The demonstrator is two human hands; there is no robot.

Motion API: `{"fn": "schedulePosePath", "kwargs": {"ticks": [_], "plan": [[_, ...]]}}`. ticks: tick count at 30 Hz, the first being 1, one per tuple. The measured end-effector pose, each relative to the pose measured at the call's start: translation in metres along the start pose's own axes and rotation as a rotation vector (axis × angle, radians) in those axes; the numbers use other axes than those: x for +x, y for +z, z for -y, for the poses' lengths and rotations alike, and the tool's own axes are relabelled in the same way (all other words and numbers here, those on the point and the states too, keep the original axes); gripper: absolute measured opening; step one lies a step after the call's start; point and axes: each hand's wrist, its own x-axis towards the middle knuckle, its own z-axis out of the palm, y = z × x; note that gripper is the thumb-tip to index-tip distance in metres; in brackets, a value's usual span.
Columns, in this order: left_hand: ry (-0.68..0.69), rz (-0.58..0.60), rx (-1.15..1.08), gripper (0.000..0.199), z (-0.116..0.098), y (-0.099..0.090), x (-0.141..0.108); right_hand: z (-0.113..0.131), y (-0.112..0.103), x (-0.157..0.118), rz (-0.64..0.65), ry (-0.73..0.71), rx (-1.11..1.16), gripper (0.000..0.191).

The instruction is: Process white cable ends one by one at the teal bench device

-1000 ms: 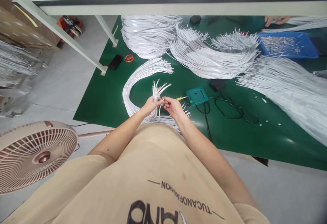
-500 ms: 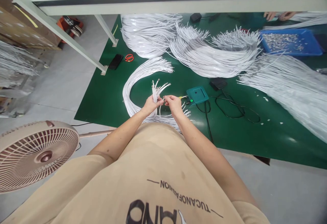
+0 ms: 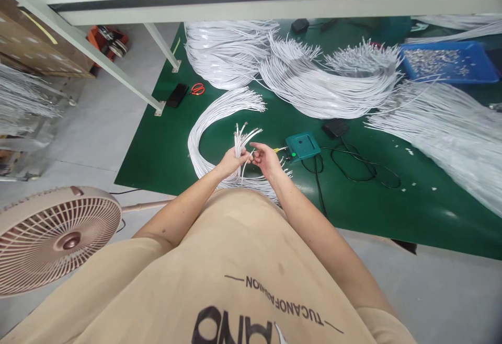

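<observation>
My left hand (image 3: 232, 162) is closed around a bunch of thin white cables (image 3: 238, 140), their tips fanning out above the thumb. One cable bends away from the bunch toward my right hand (image 3: 265, 159). That hand is right beside it, index finger stretched out and apart from the other fingers; whether a fingertip touches the cable end is too small to make out. The rest of the bundle (image 3: 200, 140) curves in a loop over the green table mat (image 3: 164, 150). A small teal device (image 3: 303, 147) with a yellow-tipped piece lies just right of my right hand.
Large heaps of white cables (image 3: 329, 90) lie across the back and right. A blue tray (image 3: 480, 64) holds small metal parts. A phone (image 3: 177, 95) and red-handled scissors (image 3: 197, 89) lie at left. A shelf (image 3: 274, 7) overhangs the mat; a fan (image 3: 58, 239) stands left.
My right hand's fingers have come apart from their pinch at the cable end, the index finger lifting away. My left hand stays put. Another person's hands at the upper right have left the view.
</observation>
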Motion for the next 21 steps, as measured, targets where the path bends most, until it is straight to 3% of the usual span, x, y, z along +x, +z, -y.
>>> {"fn": "schedulePosePath", "kwargs": {"ticks": [4, 10, 21], "plan": [[0.015, 0.035, 0.019, 0.036, 0.0, 0.0, 0.001, 0.004, -0.001, 0.005, 0.045, 0.067, -0.024, 0.017], [0.017, -0.001, 0.015, 0.035, 0.0, -0.003, 0.002, 0.002, -0.008, 0.004, 0.093, 0.207, 0.086, 0.018], [0.021, -0.061, 0.07, 0.035, 0.008, -0.002, 0.006, -0.006, -0.015, -0.001, 0.086, 0.141, 0.222, 0.008]]}}
